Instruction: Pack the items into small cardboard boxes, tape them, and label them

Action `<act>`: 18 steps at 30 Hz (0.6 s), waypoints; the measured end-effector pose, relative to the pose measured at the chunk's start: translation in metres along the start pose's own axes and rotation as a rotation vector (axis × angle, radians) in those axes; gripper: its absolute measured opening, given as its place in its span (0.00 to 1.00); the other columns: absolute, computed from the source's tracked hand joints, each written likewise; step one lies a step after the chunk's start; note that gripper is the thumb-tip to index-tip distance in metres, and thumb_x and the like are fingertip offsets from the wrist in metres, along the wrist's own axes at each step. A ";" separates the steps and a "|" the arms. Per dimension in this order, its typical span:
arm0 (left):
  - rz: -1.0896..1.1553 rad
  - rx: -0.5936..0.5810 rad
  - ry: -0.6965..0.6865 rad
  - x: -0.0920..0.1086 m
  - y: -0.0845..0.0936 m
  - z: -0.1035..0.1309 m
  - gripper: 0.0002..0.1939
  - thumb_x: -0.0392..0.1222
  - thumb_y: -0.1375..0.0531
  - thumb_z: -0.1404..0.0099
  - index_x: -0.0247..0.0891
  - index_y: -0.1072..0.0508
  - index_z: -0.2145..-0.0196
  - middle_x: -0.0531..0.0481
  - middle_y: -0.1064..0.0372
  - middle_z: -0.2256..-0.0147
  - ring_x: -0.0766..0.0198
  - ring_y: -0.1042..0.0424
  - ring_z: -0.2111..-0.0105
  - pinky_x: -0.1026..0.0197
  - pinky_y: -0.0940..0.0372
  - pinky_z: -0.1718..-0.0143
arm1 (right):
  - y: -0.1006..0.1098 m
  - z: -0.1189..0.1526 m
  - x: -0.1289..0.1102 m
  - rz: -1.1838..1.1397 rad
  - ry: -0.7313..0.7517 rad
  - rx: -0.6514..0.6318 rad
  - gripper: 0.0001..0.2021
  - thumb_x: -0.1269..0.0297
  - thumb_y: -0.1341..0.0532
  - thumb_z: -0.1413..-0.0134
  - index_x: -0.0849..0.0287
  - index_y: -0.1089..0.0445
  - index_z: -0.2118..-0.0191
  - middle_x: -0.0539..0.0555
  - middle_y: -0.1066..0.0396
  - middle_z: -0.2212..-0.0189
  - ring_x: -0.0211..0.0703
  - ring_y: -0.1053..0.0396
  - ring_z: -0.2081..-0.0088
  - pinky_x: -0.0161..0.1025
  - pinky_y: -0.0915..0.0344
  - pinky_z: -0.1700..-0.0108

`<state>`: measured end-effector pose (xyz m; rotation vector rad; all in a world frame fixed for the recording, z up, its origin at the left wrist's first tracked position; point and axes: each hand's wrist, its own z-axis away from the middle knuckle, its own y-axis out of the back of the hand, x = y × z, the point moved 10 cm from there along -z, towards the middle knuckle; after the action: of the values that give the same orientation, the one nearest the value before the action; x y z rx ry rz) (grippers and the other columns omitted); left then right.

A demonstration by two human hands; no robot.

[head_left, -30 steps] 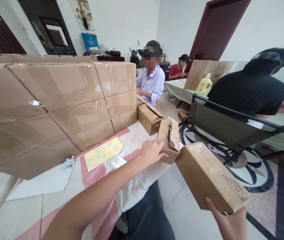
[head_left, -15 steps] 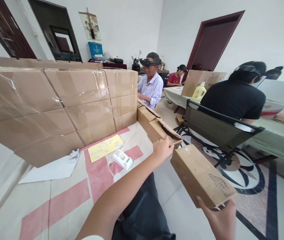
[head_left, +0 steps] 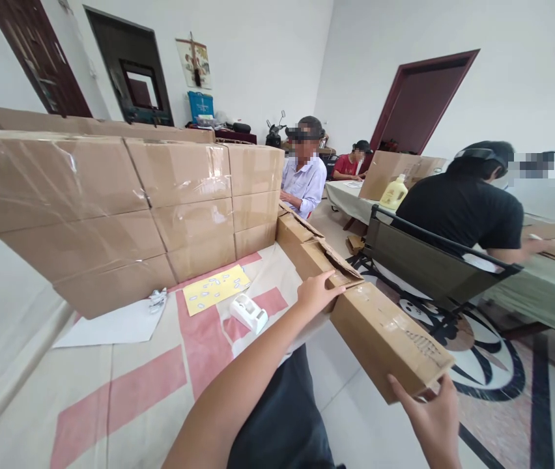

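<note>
A long brown cardboard box [head_left: 385, 332] juts out over the floor beyond the table's right edge. My right hand [head_left: 428, 413] is closed around its near end, with the thumb on the side facing me. The far end meets another cardboard box [head_left: 314, 260] with a raised, torn flap. On the near corner of that flapped box, by the joint, my left hand [head_left: 317, 293] is gripping, its fingertips partly hidden. A further brown box [head_left: 292, 228] continues the row along the table edge.
A wall of taped cartons [head_left: 180, 176] stands on the table's left. Before it lie a yellow sheet [head_left: 215, 290], a white tape dispenser [head_left: 248, 314] and white paper [head_left: 111, 326] with a crumpled scrap [head_left: 157, 299]. A person in black [head_left: 458, 202] sits on a chair [head_left: 434, 251] at right.
The long box in my right hand has moved left, its far end now against the flapped box. My left hand has shifted to that box's near corner. The view has turned slightly.
</note>
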<state>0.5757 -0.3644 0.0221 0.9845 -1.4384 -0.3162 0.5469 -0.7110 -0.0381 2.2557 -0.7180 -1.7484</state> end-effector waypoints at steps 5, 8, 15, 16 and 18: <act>0.080 -0.001 0.018 -0.014 0.003 -0.004 0.36 0.71 0.39 0.38 0.60 0.32 0.36 0.50 0.20 0.57 0.50 0.21 0.54 0.57 0.30 0.58 | -0.005 -0.007 -0.006 -0.029 -0.018 -0.003 0.47 0.45 0.24 0.69 0.64 0.37 0.43 0.66 0.29 0.54 0.61 0.27 0.60 0.52 0.26 0.66; 0.122 -0.003 0.030 -0.018 0.002 -0.007 0.35 0.71 0.40 0.37 0.60 0.33 0.35 0.51 0.20 0.57 0.51 0.21 0.54 0.57 0.30 0.58 | -0.012 -0.010 -0.006 0.028 -0.028 -0.050 0.47 0.43 0.24 0.69 0.64 0.39 0.44 0.67 0.31 0.51 0.60 0.27 0.61 0.53 0.26 0.64; 0.166 -0.077 0.009 -0.017 0.001 -0.012 0.39 0.71 0.48 0.32 0.55 0.42 0.30 0.48 0.22 0.49 0.48 0.26 0.45 0.53 0.30 0.51 | -0.037 -0.019 -0.014 0.047 0.032 -0.114 0.47 0.44 0.24 0.70 0.63 0.39 0.45 0.65 0.33 0.51 0.53 0.28 0.66 0.48 0.27 0.68; 0.165 -0.086 0.002 -0.017 0.003 -0.008 0.40 0.71 0.49 0.32 0.53 0.45 0.28 0.46 0.23 0.46 0.46 0.28 0.42 0.51 0.31 0.49 | -0.042 -0.021 -0.017 0.028 0.049 -0.120 0.47 0.45 0.24 0.70 0.64 0.39 0.45 0.66 0.33 0.51 0.53 0.28 0.65 0.47 0.27 0.68; 0.167 -0.095 -0.016 -0.015 0.009 0.008 0.43 0.72 0.50 0.32 0.49 0.50 0.27 0.42 0.27 0.41 0.43 0.32 0.38 0.48 0.32 0.46 | -0.054 -0.026 -0.023 -0.003 0.069 -0.145 0.47 0.46 0.23 0.71 0.65 0.39 0.45 0.65 0.31 0.54 0.55 0.27 0.64 0.48 0.27 0.67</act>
<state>0.5627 -0.3508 0.0173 0.7819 -1.4960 -0.2674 0.5810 -0.6570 -0.0348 2.2086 -0.5562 -1.6578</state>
